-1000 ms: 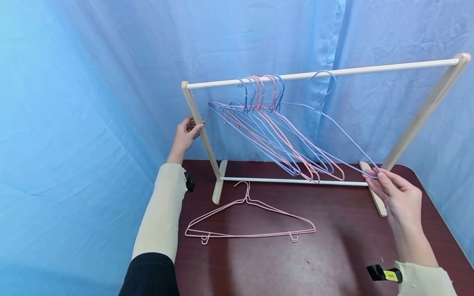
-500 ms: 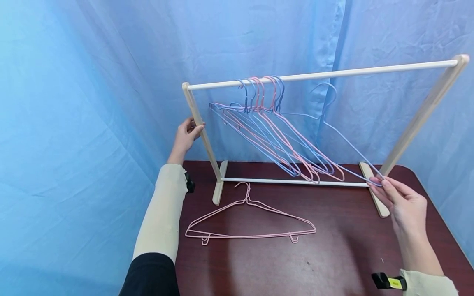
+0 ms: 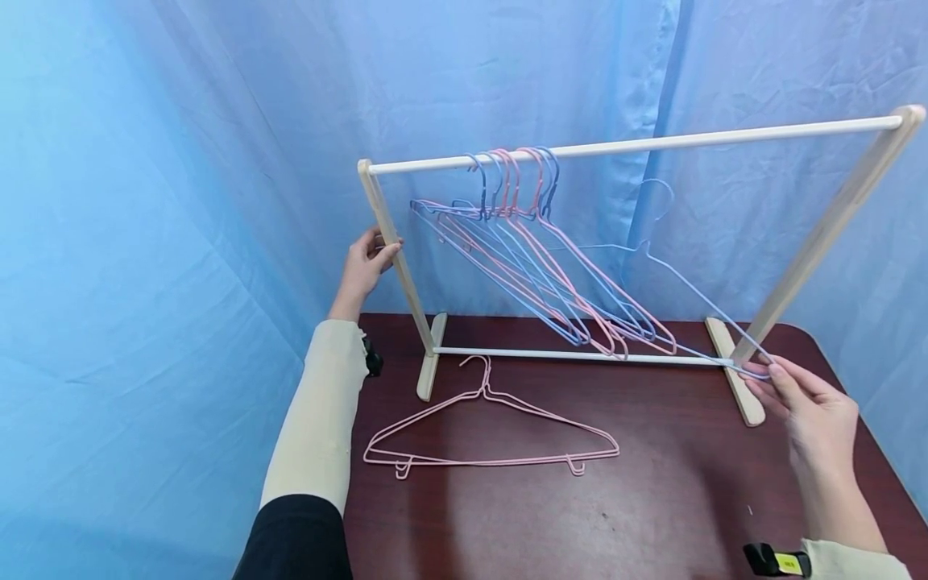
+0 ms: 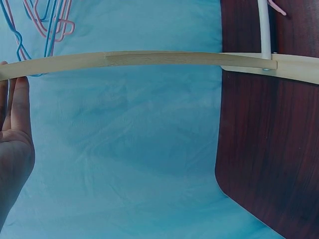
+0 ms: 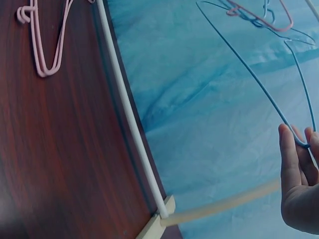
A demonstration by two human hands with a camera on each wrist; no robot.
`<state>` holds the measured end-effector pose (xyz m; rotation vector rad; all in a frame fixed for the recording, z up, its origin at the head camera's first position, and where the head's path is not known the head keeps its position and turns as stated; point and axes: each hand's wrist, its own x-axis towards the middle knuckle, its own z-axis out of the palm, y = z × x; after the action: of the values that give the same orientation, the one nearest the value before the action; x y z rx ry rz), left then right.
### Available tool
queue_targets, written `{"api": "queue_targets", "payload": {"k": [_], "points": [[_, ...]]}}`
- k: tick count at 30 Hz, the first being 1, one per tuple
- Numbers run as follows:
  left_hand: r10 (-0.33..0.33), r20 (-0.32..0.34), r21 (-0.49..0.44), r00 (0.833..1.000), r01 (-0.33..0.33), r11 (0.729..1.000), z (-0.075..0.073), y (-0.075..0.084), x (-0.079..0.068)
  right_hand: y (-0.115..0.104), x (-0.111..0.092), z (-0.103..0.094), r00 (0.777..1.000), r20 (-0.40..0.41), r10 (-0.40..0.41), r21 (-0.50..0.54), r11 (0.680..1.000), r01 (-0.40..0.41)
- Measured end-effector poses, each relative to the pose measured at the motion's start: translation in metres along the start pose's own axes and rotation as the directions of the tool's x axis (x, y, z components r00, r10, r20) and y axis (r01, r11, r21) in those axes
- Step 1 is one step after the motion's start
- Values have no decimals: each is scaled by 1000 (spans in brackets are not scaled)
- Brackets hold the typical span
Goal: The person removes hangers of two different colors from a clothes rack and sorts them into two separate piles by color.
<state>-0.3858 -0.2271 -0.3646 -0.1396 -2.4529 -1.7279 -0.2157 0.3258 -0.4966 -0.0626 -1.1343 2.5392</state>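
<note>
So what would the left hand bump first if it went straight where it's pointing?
The left hand would first meet the wooden rack post it holds; beyond that, probably the hanging coat hangers, though depth's unclear.

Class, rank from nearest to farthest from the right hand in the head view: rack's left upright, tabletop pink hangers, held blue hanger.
1. Held blue hanger: in the right hand.
2. Tabletop pink hangers: left of it.
3. Rack's left upright: farther left.
</note>
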Motion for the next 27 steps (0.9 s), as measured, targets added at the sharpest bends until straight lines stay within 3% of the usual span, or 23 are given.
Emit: {"api": "queue_targets", "payload": {"k": [15,21,27], "points": [[13,4,0,1000,-13,1000,0,-2,1,-19,6,-40,996,-80,-50,-172,984,36],[20,-2,11,1000,-20,1000,0,-1,0,-27,9,-64,999,13,-50,-166,985,52],[14,-2,6,1000,-14,1000,0,-1,0,-28,13,-87,994,90,-56,-232,970,76]]}}
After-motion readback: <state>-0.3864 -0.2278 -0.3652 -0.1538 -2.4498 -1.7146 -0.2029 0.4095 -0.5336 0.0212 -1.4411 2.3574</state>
